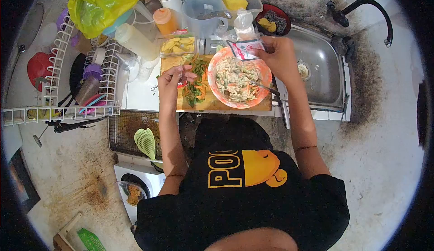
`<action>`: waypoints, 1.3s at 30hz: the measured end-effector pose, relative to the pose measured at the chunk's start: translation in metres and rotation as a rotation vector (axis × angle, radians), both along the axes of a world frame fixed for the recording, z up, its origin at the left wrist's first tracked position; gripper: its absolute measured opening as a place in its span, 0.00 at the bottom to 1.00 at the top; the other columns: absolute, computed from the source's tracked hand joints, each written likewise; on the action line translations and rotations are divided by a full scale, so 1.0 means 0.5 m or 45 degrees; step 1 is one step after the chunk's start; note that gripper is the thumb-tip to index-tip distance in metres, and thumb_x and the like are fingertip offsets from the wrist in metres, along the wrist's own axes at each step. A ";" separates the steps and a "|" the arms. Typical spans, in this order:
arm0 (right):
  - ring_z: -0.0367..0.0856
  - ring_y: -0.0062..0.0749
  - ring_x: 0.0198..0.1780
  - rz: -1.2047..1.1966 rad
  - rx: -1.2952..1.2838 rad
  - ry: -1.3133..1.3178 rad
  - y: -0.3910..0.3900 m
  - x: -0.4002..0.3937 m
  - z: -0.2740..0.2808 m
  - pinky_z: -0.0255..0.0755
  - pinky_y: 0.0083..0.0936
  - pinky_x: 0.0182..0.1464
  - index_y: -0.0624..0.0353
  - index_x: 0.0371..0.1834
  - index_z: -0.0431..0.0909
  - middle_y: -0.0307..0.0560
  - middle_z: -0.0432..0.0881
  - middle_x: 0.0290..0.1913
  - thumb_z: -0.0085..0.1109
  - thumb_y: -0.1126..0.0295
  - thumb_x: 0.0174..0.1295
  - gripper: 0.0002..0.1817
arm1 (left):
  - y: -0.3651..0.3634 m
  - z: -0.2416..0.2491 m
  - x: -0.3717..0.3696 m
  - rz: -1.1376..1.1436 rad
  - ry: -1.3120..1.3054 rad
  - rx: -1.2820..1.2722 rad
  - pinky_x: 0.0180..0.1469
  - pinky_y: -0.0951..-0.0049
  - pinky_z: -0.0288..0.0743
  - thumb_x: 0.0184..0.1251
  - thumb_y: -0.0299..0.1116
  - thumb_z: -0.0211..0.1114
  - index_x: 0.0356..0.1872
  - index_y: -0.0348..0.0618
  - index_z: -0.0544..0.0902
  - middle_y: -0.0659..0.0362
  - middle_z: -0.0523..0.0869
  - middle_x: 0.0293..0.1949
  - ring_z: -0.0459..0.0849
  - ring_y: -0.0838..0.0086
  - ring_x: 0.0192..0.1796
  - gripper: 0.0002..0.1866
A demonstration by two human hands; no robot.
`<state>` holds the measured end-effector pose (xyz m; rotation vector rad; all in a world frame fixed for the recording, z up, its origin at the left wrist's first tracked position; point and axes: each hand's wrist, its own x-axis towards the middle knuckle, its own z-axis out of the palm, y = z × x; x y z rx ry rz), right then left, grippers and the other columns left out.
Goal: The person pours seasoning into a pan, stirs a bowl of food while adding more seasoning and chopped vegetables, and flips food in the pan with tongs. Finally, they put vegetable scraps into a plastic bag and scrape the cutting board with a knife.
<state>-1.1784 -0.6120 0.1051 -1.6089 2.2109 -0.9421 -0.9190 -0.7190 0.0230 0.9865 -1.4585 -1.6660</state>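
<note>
The right hand (278, 57) pinches a printed sachet (244, 50) at the far rim of the bowl (267, 78), near the counter's (140, 96) front edge; probably light, limp, best held by corners. Left hand's (170, 80) grip I cannot tell.

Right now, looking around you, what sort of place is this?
Probably a kitchen: there's a metal sink, a white dish rack, and a bowl of mixed food on a wooden board.

Orange bowl (226, 101), seemingly red-and-white packet (242, 50), yellow bag (101, 7), black shirt (244, 206)
</note>
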 end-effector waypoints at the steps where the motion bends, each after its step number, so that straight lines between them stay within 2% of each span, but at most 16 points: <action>1: 0.78 0.33 0.22 0.000 0.001 -0.002 -0.005 -0.010 -0.016 0.69 0.26 0.28 0.62 0.35 0.83 0.52 0.81 0.23 0.67 0.70 0.48 0.11 | 0.000 0.000 0.002 0.011 -0.002 0.004 0.37 0.77 0.72 0.71 0.37 0.51 0.41 0.31 0.81 0.53 0.86 0.29 0.81 0.75 0.30 0.17; 3: 0.80 0.26 0.26 -0.028 -0.264 -0.661 0.003 -0.037 -0.056 0.72 0.21 0.32 0.67 0.34 0.82 0.43 0.83 0.25 0.67 0.71 0.51 0.11 | -0.002 -0.005 0.007 0.012 0.006 -0.003 0.37 0.77 0.72 0.71 0.37 0.51 0.41 0.30 0.81 0.53 0.86 0.30 0.81 0.75 0.30 0.17; 7: 0.82 0.24 0.32 -0.122 -0.129 -0.935 0.038 -0.074 -0.083 0.76 0.21 0.36 0.68 0.39 0.79 0.40 0.83 0.32 0.64 0.75 0.55 0.10 | 0.004 -0.002 0.012 0.027 0.030 0.006 0.39 0.78 0.72 0.70 0.36 0.52 0.42 0.31 0.81 0.53 0.85 0.30 0.81 0.76 0.32 0.16; 9: 0.81 0.25 0.37 -0.199 -0.160 -1.528 0.048 -0.082 -0.098 0.76 0.22 0.38 0.67 0.44 0.77 0.44 0.82 0.39 0.59 0.76 0.58 0.11 | 0.014 0.004 0.003 0.044 -0.029 -0.086 0.40 0.77 0.73 0.69 0.33 0.54 0.43 0.32 0.81 0.54 0.86 0.31 0.82 0.75 0.33 0.14; 11: 0.80 0.27 0.40 -0.171 -0.214 -1.778 0.058 -0.065 -0.101 0.76 0.21 0.39 0.68 0.45 0.75 0.47 0.80 0.43 0.58 0.76 0.59 0.12 | 0.027 0.021 -0.017 0.057 -0.088 -0.183 0.42 0.76 0.73 0.67 0.31 0.57 0.44 0.33 0.81 0.54 0.86 0.32 0.82 0.75 0.34 0.12; 13: 0.80 0.28 0.43 -0.140 -0.270 -2.031 0.059 -0.059 -0.109 0.75 0.21 0.41 0.68 0.47 0.73 0.49 0.78 0.46 0.56 0.75 0.60 0.13 | 0.043 0.052 -0.041 0.038 -0.294 -0.622 0.45 0.75 0.73 0.61 0.26 0.61 0.46 0.36 0.80 0.55 0.86 0.34 0.82 0.73 0.36 0.12; 14: 0.79 0.30 0.44 -0.045 -0.178 -2.194 0.055 -0.064 -0.127 0.76 0.22 0.42 0.68 0.49 0.71 0.50 0.76 0.48 0.55 0.75 0.61 0.14 | 0.047 0.069 -0.049 -0.010 -0.299 -0.654 0.51 0.71 0.71 0.55 0.24 0.64 0.47 0.40 0.80 0.55 0.84 0.41 0.81 0.66 0.43 0.16; 18: 0.77 0.35 0.46 0.203 0.007 -2.536 0.035 -0.020 -0.113 0.76 0.25 0.46 0.67 0.52 0.67 0.49 0.74 0.48 0.55 0.75 0.61 0.17 | 0.054 0.149 -0.099 0.044 -0.344 -1.109 0.56 0.67 0.66 0.51 0.25 0.66 0.47 0.43 0.81 0.55 0.81 0.48 0.77 0.61 0.50 0.18; 21: 0.76 0.28 0.44 0.108 0.140 -2.310 0.027 0.064 -0.061 0.75 0.22 0.43 0.68 0.57 0.64 0.49 0.74 0.47 0.55 0.74 0.60 0.22 | 0.049 0.165 -0.107 -0.027 -0.300 -1.265 0.59 0.65 0.63 0.49 0.26 0.67 0.44 0.44 0.82 0.56 0.78 0.53 0.73 0.59 0.55 0.17; 23: 0.77 0.29 0.41 0.211 0.253 -2.417 0.028 0.078 -0.071 0.76 0.24 0.43 0.63 0.54 0.67 0.43 0.75 0.45 0.57 0.71 0.59 0.19 | 0.034 0.139 -0.092 -0.264 -0.151 -1.163 0.57 0.66 0.64 0.49 0.26 0.67 0.38 0.43 0.84 0.56 0.82 0.46 0.77 0.62 0.50 0.12; 27: 0.77 0.24 0.38 0.162 0.441 -2.229 0.019 0.095 -0.089 0.74 0.21 0.39 0.59 0.51 0.70 0.42 0.77 0.39 0.57 0.64 0.61 0.18 | 0.032 0.099 -0.058 -0.176 -0.248 -1.033 0.51 0.70 0.70 0.49 0.18 0.63 0.33 0.37 0.85 0.55 0.85 0.37 0.82 0.66 0.42 0.09; 29: 0.76 0.22 0.35 0.275 0.430 -2.118 0.026 0.078 -0.093 0.74 0.21 0.37 0.60 0.54 0.70 0.43 0.78 0.37 0.54 0.63 0.63 0.19 | 0.029 0.079 -0.042 0.043 -0.198 -0.829 0.46 0.74 0.72 0.52 0.18 0.62 0.33 0.35 0.85 0.56 0.86 0.30 0.83 0.69 0.37 0.07; 31: 0.75 0.21 0.31 0.305 0.379 -2.040 0.036 0.075 -0.075 0.71 0.17 0.33 0.62 0.59 0.68 0.44 0.78 0.36 0.51 0.64 0.65 0.21 | 0.006 0.047 -0.010 0.163 -0.245 -0.854 0.42 0.75 0.73 0.53 0.18 0.62 0.33 0.35 0.84 0.55 0.86 0.31 0.83 0.73 0.37 0.07; 33: 0.73 0.20 0.29 0.184 0.188 -1.815 0.049 0.073 -0.049 0.68 0.15 0.30 0.63 0.60 0.67 0.43 0.78 0.35 0.52 0.65 0.64 0.23 | -0.017 0.030 0.029 0.458 -0.471 -0.949 0.41 0.71 0.74 0.51 0.21 0.63 0.33 0.40 0.85 0.53 0.86 0.31 0.84 0.62 0.36 0.08; 36: 0.72 0.19 0.28 0.224 0.109 -1.782 0.064 0.052 -0.041 0.67 0.14 0.30 0.65 0.58 0.69 0.43 0.78 0.34 0.52 0.66 0.64 0.21 | -0.068 -0.029 0.088 0.757 -0.816 -1.048 0.40 0.68 0.75 0.51 0.22 0.63 0.33 0.41 0.86 0.53 0.85 0.32 0.83 0.62 0.36 0.08; 39: 0.72 0.19 0.28 0.262 0.063 -1.770 0.075 0.042 -0.034 0.67 0.14 0.30 0.65 0.57 0.71 0.42 0.78 0.34 0.52 0.66 0.64 0.20 | -0.091 -0.072 0.108 0.812 -1.059 -1.068 0.39 0.65 0.75 0.52 0.24 0.63 0.33 0.43 0.86 0.54 0.85 0.32 0.83 0.60 0.35 0.07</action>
